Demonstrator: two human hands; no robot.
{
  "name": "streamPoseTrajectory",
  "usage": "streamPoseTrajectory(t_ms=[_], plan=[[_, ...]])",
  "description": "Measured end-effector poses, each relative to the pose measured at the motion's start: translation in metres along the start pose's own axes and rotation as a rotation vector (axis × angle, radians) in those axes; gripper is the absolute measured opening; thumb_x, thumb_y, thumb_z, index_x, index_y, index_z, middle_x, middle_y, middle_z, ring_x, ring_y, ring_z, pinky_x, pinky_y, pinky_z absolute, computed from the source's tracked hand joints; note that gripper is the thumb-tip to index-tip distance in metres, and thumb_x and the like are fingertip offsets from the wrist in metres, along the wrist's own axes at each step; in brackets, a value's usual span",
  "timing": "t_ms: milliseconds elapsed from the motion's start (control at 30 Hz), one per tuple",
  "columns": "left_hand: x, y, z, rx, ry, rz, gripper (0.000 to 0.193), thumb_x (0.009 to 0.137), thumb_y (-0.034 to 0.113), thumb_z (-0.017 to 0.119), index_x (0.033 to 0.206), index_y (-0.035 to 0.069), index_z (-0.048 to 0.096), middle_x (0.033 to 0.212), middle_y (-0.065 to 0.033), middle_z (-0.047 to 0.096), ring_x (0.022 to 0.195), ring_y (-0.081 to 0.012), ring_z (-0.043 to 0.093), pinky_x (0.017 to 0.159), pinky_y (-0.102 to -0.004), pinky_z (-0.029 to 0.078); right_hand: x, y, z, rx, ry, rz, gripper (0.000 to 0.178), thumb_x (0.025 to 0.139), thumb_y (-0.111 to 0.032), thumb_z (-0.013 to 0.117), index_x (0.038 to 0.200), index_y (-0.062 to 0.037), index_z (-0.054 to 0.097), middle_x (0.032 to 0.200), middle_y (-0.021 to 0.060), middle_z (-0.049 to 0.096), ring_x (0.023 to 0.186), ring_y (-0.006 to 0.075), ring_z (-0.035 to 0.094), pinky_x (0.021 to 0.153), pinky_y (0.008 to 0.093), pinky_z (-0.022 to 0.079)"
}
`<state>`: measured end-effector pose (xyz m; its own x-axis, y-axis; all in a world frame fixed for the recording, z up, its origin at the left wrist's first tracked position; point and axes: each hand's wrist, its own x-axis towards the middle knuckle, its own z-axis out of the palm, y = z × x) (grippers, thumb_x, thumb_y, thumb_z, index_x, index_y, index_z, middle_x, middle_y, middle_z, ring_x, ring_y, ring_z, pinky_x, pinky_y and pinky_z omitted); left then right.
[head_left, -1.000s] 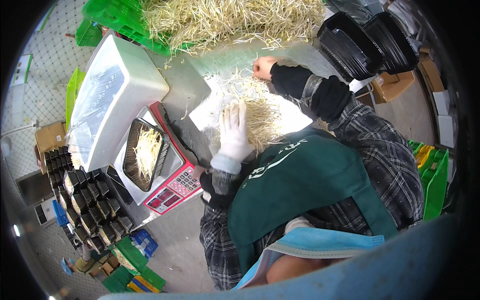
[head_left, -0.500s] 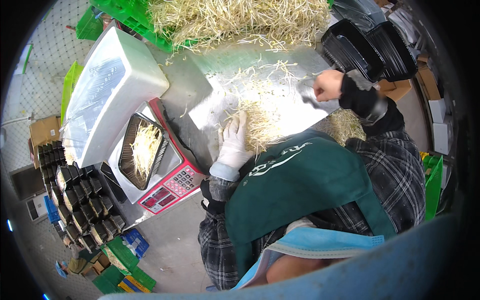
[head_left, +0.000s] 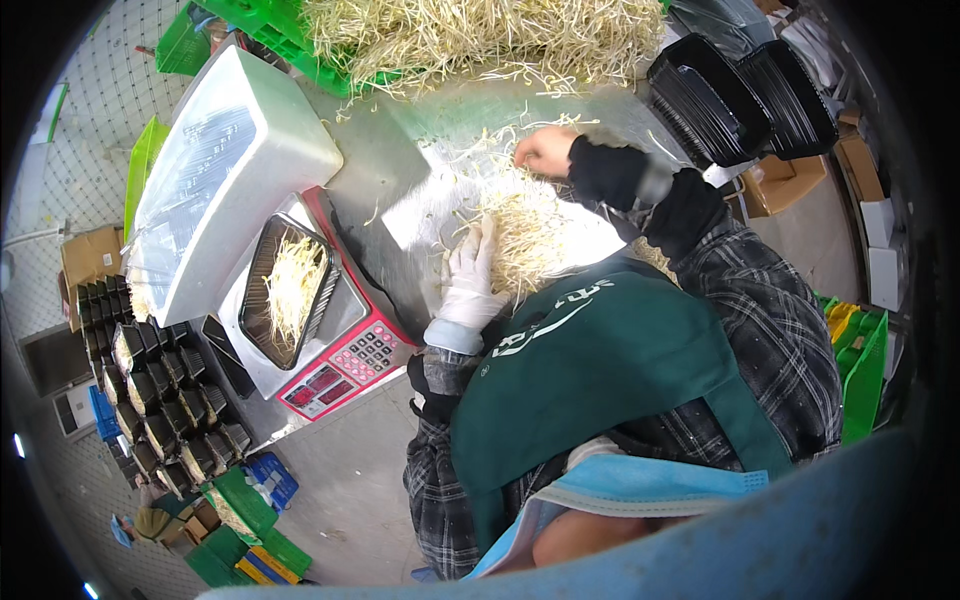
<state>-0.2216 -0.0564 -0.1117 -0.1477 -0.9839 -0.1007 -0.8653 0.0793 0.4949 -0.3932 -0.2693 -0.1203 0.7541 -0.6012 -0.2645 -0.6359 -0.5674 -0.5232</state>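
A loose heap of bean sprouts [head_left: 532, 225] lies on the metal table [head_left: 375, 165] in front of my apron. My left hand [head_left: 468, 280], in a white glove, rests at the heap's left side with its fingers stretched out, touching the sprouts. My bare right hand [head_left: 546, 152] is at the far edge of the heap, its fingers curled in towards the palm. Whatever it may hold is hidden. To the left, a black plastic tray [head_left: 287, 290] with some bean sprouts in it stands on a red-and-white digital scale [head_left: 366, 352].
Behind the heap is a green crate [head_left: 268, 38] piled with sprouts. Beside the scale stands a white foam box [head_left: 290, 130] with clear film. Stacked black trays [head_left: 712, 105] are at the far right. Many filled trays [head_left: 160, 400] are stacked at the left.
My right hand has swung from the table's right side leftward to the far edge of the heap, and scattered sprouts there are drawn closer together. My left hand has stayed by the heap.
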Motion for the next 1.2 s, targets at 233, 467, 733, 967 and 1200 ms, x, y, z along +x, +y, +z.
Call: streamPoseTrajectory(t_ms=[233, 467, 733, 967, 1200], plan=[[0.000, -0.001, 0.002, 0.005, -0.022, -0.035, 0.097, 0.052, 0.021, 0.071, 0.136, 0.012, 0.022, 0.133, -0.0163, 0.030, 0.117, -0.0358, 0.030, 0.100, -0.0410, 0.022, 0.006, 0.006, 0.007, 0.131, 0.220, 0.148, 0.018, 0.075, -0.018, 0.055, 0.091, -0.0144, 0.062, 0.080, 0.0097, 0.062, 0.077, 0.0258, 0.060, 0.069, 0.0348, 0.047], [0.004, -0.001, 0.002, 0.006, -0.028, -0.021, 0.099, 0.051, 0.019, 0.072, 0.136, 0.012, 0.022, 0.133, -0.0152, 0.030, 0.117, -0.0343, 0.030, 0.100, -0.0409, 0.022, -0.001, -0.015, 0.014, 0.062, 0.143, 0.216, 0.023, 0.072, -0.024, 0.057, 0.092, -0.0120, 0.059, 0.080, 0.0109, 0.061, 0.082, 0.0296, 0.058, 0.071, 0.0390, 0.045], [0.005, 0.001, 0.000, -0.012, -0.028, -0.043, 0.098, 0.051, 0.018, 0.072, 0.136, 0.012, 0.023, 0.133, -0.0139, 0.031, 0.118, -0.0337, 0.030, 0.100, -0.0406, 0.022, -0.010, -0.026, 0.012, 0.042, 0.180, 0.177, 0.029, 0.073, -0.027, 0.059, 0.098, -0.0139, 0.054, 0.079, 0.0133, 0.060, 0.080, 0.0300, 0.058, 0.069, 0.0401, 0.044], [0.003, -0.001, 0.003, -0.026, 0.012, -0.015, 0.096, 0.052, 0.017, 0.072, 0.136, 0.013, 0.025, 0.132, -0.0143, 0.032, 0.118, -0.0339, 0.031, 0.099, -0.0407, 0.023, 0.006, -0.014, 0.028, 0.035, 0.175, 0.166, 0.021, 0.074, -0.025, 0.060, 0.090, -0.0130, 0.055, 0.071, 0.0120, 0.059, 0.071, 0.0276, 0.058, 0.063, 0.0385, 0.044], [0.002, -0.002, 0.000, -0.047, 0.016, -0.012, 0.094, 0.054, 0.016, 0.070, 0.135, 0.012, 0.025, 0.133, -0.0143, 0.032, 0.117, -0.0328, 0.032, 0.099, -0.0403, 0.023, -0.076, -0.008, -0.065, 0.201, 0.161, -0.068, 0.014, 0.073, -0.023, 0.061, 0.072, -0.0089, 0.057, 0.061, 0.0029, 0.057, 0.055, 0.0125, 0.053, 0.051, 0.0288, 0.044]])
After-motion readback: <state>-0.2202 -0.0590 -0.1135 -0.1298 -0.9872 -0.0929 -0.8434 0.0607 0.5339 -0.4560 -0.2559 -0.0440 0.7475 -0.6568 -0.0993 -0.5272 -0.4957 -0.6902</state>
